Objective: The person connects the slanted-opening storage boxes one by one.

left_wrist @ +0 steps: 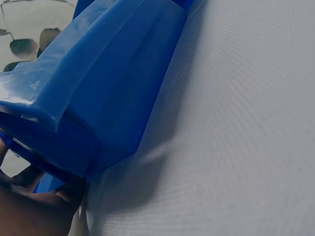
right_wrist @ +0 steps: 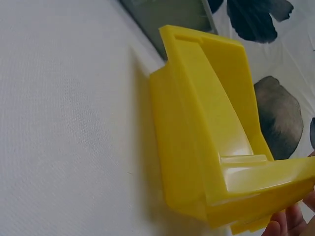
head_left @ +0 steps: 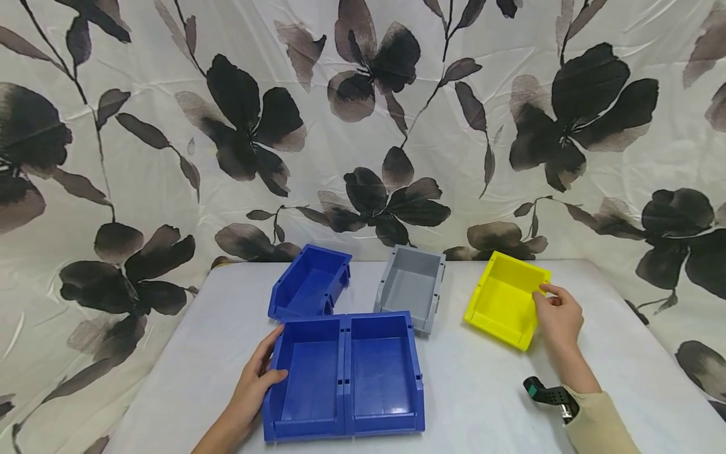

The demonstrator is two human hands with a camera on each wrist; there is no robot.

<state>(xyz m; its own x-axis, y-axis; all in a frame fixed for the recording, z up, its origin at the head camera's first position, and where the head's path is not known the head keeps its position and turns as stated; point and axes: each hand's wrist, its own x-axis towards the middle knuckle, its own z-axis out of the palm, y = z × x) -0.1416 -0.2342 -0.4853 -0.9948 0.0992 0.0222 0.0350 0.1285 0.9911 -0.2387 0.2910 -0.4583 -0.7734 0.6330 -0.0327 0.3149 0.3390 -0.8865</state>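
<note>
Two blue plastic storage bins (head_left: pixel 380 372) sit side by side at the front of the table, their inner walls against each other. My left hand (head_left: pixel 249 384) grips the outer side wall of the left one, thumb at the rim; the left wrist view shows the fingers (left_wrist: pixel 29 179) at the blue wall (left_wrist: pixel 118 83). At the right, my right hand (head_left: pixel 560 315) pinches the right side rim of a yellow storage bin (head_left: pixel 505 302). In the right wrist view the yellow bin (right_wrist: pixel 187 132) is tilted, with fingertips (right_wrist: pixel 290 221) under its side rim.
Behind the joined pair stand another blue bin (head_left: pixel 309 284), set at an angle, and a grey bin (head_left: pixel 411 284). A white cloth covers the table (head_left: pixel 471 391). Floral fabric (head_left: pixel 363 132) hangs along the table's back edge. A black strap device (head_left: pixel 547 394) sits at the right wrist.
</note>
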